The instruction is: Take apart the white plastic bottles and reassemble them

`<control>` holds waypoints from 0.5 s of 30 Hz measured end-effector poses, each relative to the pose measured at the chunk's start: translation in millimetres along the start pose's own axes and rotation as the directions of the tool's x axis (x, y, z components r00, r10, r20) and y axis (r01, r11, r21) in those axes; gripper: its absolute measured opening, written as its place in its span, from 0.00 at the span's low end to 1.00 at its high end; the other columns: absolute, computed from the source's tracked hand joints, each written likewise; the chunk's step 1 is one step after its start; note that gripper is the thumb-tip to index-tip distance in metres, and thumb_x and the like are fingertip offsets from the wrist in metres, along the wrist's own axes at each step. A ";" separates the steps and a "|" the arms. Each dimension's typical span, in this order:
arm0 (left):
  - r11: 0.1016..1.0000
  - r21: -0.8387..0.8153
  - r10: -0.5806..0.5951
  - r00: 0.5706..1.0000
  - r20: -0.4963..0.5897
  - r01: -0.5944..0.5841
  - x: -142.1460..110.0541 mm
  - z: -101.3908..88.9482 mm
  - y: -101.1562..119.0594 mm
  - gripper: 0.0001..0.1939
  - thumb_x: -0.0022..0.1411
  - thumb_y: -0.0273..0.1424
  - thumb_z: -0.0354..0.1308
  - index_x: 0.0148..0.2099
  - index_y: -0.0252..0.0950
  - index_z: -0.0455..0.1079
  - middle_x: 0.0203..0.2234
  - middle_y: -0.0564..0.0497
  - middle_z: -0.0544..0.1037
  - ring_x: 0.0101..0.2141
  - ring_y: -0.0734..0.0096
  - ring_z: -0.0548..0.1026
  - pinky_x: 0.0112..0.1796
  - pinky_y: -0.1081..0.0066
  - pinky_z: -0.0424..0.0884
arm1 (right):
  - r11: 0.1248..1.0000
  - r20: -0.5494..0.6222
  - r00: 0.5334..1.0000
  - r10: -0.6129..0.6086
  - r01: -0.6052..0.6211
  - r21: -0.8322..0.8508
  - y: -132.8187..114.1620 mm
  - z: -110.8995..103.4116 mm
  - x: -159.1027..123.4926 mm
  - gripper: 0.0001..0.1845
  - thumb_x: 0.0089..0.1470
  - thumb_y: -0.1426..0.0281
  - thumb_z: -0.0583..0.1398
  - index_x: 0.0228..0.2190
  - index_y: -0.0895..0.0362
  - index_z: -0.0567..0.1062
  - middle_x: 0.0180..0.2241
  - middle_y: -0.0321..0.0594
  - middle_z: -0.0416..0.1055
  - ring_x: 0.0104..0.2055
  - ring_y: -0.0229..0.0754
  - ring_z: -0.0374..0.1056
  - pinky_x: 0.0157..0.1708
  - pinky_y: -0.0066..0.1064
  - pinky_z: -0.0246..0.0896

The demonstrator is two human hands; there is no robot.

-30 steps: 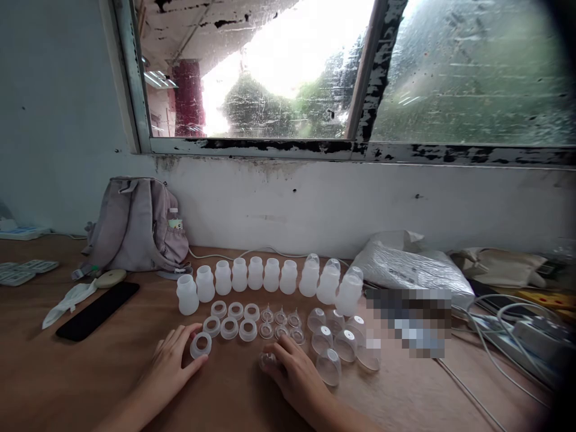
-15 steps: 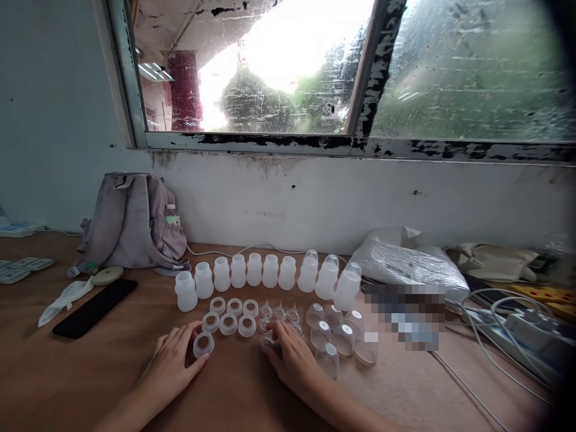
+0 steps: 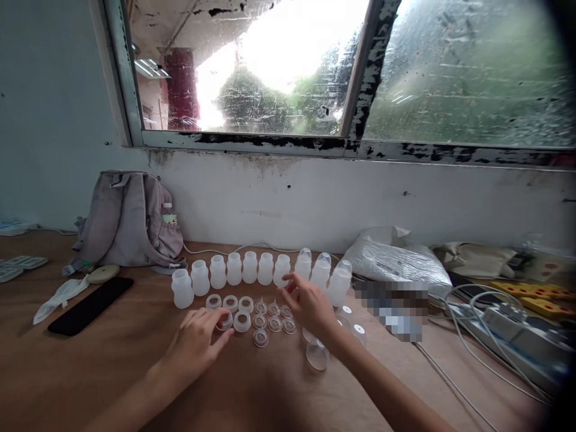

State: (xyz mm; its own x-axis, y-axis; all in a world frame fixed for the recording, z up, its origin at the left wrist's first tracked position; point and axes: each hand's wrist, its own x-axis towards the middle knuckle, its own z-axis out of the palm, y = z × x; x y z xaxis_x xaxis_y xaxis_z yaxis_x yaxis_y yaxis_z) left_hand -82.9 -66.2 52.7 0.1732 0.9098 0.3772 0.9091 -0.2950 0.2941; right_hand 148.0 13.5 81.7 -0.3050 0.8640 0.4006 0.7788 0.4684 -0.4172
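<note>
**Bottle parts laid out in rows, most bottles not yet fitted**

On the desk (image 3: 67, 372) stood a row of small milky-white bottles (image 3: 234, 269); the seven toward 9 o'clock were open-necked, while three capped bottles (image 3: 321, 271) at the 3 o'clock end already wore clear domes. By that count, roughly a third appeared finished and the rest remained to be fitted. In front lay white collar rings (image 3: 230, 303), clear nipples (image 3: 273, 309) and loose clear dome caps (image 3: 317, 355), all translucent and lightweight-looking.

The left hand (image 3: 198, 345) rested at 7 o'clock of the parts, its fingers (image 3: 221, 316) narrowly curled over one ring; whether they gripped it could not be told. The right hand (image 3: 310, 307) hovered just before the capped bottles, fingers spread wide and empty. A grey backpack (image 3: 126, 219) sat at 10 o'clock.
</note>
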 end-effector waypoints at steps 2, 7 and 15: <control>0.999 -0.042 0.021 0.999 0.048 -0.019 15.3 -5.2 21.7 0.10 0.60 0.36 0.46 0.38 0.42 0.67 0.26 0.55 0.74 0.29 0.69 0.71 0.34 0.71 0.63 | 0.993 -0.015 0.994 0.110 -0.111 -0.047 8.0 -16.6 19.4 0.17 0.54 0.61 0.50 0.43 0.55 0.64 0.29 0.39 0.71 0.30 0.43 0.66 0.29 0.30 0.56; 0.995 -0.042 0.094 0.994 0.051 -0.092 46.3 -7.3 65.3 0.11 0.60 0.37 0.45 0.36 0.41 0.67 0.25 0.56 0.75 0.28 0.71 0.72 0.30 0.73 0.62 | 0.921 -0.120 0.942 0.312 -0.331 -0.206 39.0 -24.1 54.5 0.29 0.53 0.65 0.51 0.55 0.56 0.52 0.31 0.43 0.72 0.36 0.48 0.67 0.32 0.31 0.53; 0.988 -0.088 0.123 0.992 -0.029 -0.125 71.7 -7.1 87.0 0.09 0.60 0.35 0.46 0.35 0.41 0.67 0.27 0.56 0.74 0.29 0.73 0.72 0.29 0.74 0.62 | 0.909 -0.192 0.951 0.242 -0.291 -0.298 54.6 -4.4 46.5 0.19 0.54 0.63 0.50 0.48 0.53 0.60 0.36 0.44 0.67 0.33 0.45 0.67 0.26 0.29 0.50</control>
State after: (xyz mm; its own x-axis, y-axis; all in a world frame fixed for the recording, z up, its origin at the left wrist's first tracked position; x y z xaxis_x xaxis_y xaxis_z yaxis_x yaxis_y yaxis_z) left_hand 5.9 -28.8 111.5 0.2728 0.8577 0.4359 0.8434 -0.4311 0.3206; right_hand 178.7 78.5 81.1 0.0032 0.8997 0.4365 0.9603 0.1191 -0.2525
